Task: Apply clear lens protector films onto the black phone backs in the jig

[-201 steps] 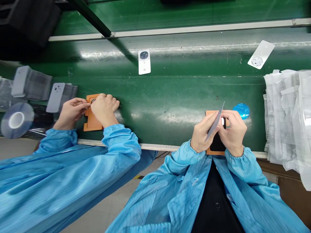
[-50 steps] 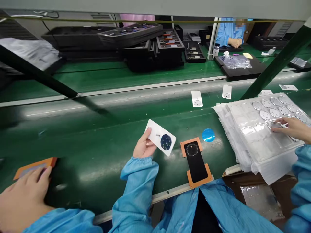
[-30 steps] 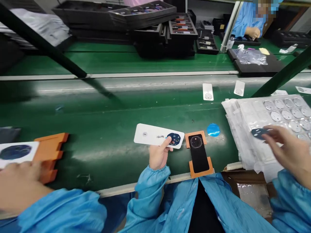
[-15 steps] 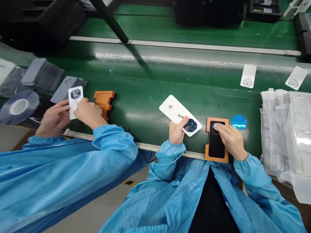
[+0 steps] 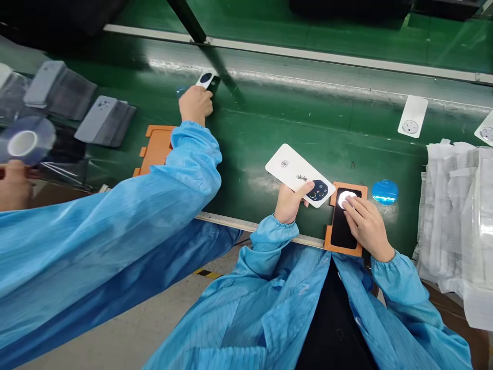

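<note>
My left hand (image 5: 288, 202) holds a white phone (image 5: 296, 168) above the bench, thumb lying beside its dark round camera area. Beside it, an orange fixture (image 5: 344, 247) at the bench edge holds a black phone-shaped panel (image 5: 342, 228). My right hand (image 5: 367, 226) is over the fixture, fingertips closed together on a shiny round disc (image 5: 346, 199) at the panel's upper end. The fingers partly hide that disc. A blue round film (image 5: 385, 191) lies just right of the fixture.
A co-worker's hand (image 5: 195, 105) at the left holds a white phone (image 5: 205, 78) near the back strip. Left are an orange fixture (image 5: 158, 141), grey phone panels (image 5: 100, 118) and a tape roll (image 5: 23, 143). Right are a white piece (image 5: 414, 113) and plastic-wrapped stacks (image 5: 442, 216).
The co-worker's one hand has carried a white phone to the back; the other has moved to the tape roll. My right fingers stay at the disc, now glaring brightly. The view has shifted slightly.
</note>
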Available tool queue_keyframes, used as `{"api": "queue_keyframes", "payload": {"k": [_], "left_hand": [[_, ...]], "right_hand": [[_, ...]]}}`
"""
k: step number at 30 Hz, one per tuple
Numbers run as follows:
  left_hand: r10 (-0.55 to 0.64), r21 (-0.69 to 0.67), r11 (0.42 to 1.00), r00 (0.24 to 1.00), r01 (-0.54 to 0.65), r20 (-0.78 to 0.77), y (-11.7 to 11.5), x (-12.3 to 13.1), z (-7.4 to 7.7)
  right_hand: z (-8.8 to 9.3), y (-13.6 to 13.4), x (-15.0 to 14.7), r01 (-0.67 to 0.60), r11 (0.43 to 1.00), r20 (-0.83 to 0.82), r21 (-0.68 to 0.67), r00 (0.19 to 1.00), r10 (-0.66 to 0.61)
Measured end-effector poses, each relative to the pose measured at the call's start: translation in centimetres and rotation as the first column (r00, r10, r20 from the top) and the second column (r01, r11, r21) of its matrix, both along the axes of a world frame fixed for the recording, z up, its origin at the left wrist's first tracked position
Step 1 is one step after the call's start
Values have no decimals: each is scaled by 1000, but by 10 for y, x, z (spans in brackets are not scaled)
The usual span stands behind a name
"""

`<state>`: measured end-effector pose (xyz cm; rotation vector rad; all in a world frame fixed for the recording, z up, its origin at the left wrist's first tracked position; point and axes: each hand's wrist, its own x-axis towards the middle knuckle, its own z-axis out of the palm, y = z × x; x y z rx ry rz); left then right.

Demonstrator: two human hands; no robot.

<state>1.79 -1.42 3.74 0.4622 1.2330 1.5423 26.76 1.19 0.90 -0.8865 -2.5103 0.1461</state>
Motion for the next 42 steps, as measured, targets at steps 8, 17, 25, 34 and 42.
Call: {"api": "queue_keyframes", "payload": {"k": [8,17,25,34,42], "left_hand": [[69,-34,997,994,-73,-86,0,15,-3],[-105,69,992,994,106,-19,-5,65,3],[-121,155,977,976,149,-180,-18,71,2],[-126,170,967,938,188,-324,-23,73,0],[-171,172,946,872,276,-458,-29,78,19]], "right_hand": [[20,-2,-3,30,997,-134,-68,990,-39],[57,-11,-48,303,948,-400,-96,860,-316],[59,-5,-56,369,920,-453,-132,803,-387],[59,-4,-56,347,927,-487,-141,791,-371],[52,2,-62,446,888,-485,-114,755,-442]]}}
